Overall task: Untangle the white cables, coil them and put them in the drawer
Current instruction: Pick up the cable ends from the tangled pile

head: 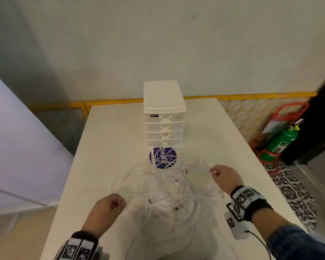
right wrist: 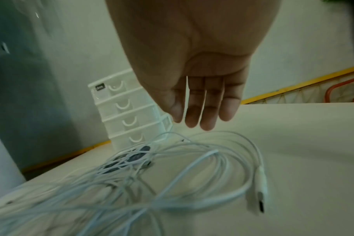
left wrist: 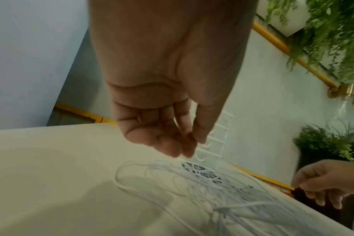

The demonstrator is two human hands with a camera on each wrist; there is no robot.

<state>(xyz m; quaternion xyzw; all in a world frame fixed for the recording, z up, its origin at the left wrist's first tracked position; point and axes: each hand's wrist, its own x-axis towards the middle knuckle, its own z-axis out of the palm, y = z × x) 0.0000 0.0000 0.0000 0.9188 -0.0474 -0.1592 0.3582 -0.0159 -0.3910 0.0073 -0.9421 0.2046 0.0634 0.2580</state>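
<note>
- On the white table [head: 109, 132] our tangled white cables [head: 165, 192] lie before the drawer unit [head: 163, 117];
- our left hand [head: 105, 209] hovers loosely curled, holding nothing;
- our right hand [head: 224, 176] hovers, fingers relaxed.

White cables [head: 169, 192], table [head: 109, 147]; seemingly purple sticker [head: 163, 157].

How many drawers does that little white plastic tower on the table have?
4 show, stacked one above another in the drawer tower at the table's far middle, all closed. The cables cross its base, so another may be hidden.
</note>
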